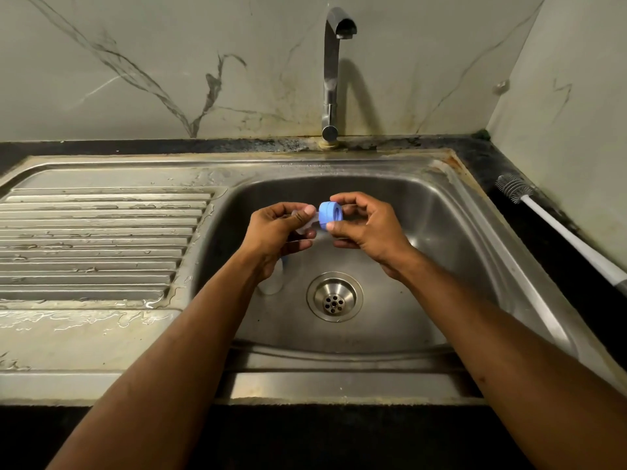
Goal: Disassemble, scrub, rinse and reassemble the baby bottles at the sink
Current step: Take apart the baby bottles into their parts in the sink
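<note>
Steel sink (441, 212): one clear bottle (271, 281) lies on the basin floor left of the drain (334, 296), largely hidden under the left wrist; whether it holds anything cannot be told. The tap (331, 72) stands behind the basin, no water running.

Above the basin, both hands meet on one bottle top. The left hand (274, 235) grips a clear teat (305, 227), fingers curled round it. The right hand (368, 228) pinches the blue ring (328, 216) between thumb and forefinger, the remaining fingers curled beneath. Ring and teat touch; whether they are locked together cannot be told.

The ribbed draining board (101, 232) to the left carries streaks and pools of water. A bottle brush (556, 228) with a white handle lies on the dark worktop (502, 164) to the right, bristles toward the wall. The wall (135, 62) is pale marble-patterned tile, stained along the joint behind the tap. Rust shows at the sink's back right corner.
</note>
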